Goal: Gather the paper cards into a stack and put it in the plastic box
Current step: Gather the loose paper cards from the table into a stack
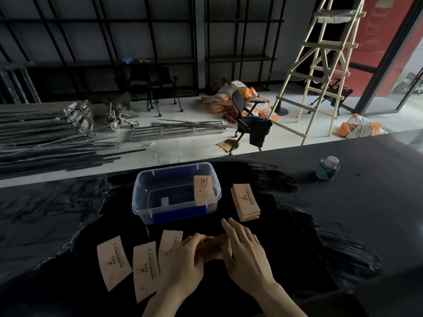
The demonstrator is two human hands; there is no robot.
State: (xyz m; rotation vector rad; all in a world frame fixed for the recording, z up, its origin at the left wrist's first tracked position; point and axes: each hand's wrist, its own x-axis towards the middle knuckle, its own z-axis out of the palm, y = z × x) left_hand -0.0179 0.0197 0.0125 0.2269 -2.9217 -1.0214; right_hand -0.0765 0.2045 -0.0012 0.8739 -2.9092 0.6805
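Three paper cards lay flat on the dark counter at the near left: leftmost card, second card, third card partly under the left hand. Left hand and right hand met over another card, both pinching it, fingers curled on its edges. Behind them sat the clear plastic box, one card leaning inside against its right wall. Right of the box lay a small card stack. Far right stood a green can.
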